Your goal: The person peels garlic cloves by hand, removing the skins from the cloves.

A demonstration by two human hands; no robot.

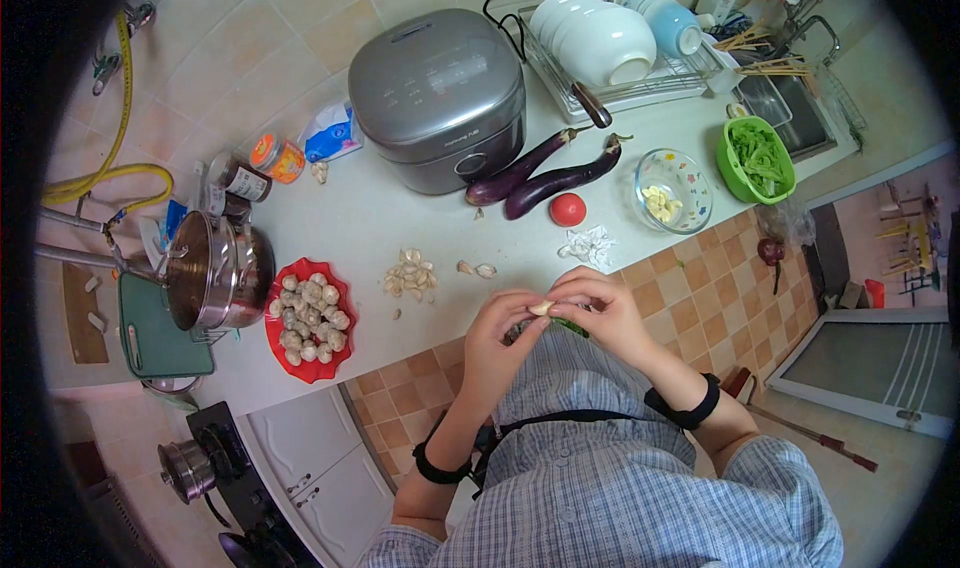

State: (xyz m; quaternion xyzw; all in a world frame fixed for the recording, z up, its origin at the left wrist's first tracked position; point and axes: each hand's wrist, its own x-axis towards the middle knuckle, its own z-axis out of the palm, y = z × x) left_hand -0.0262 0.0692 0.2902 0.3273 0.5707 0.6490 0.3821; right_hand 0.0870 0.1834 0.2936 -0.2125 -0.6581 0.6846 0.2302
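Note:
My left hand [500, 333] and my right hand [600, 308] meet in front of the counter edge, fingertips pinched together on a pale garlic clove [541, 308]. Just beyond them on the white counter lie a small heap of unpeeled garlic cloves [411, 274], two loose cloves [477, 268] and a pile of white garlic skins [588, 245]. A glass bowl [674, 190] with peeled cloves stands farther to the right. Both wrists wear black bands.
Two aubergines [545, 171] and a tomato [567, 209] lie before a grey rice cooker [438, 98]. A red plate of mushrooms [308, 320], a steel pot [215, 271], a green bowl of greens [755, 160], a dish rack with bowls [610, 38] and the sink [790, 103] ring the counter.

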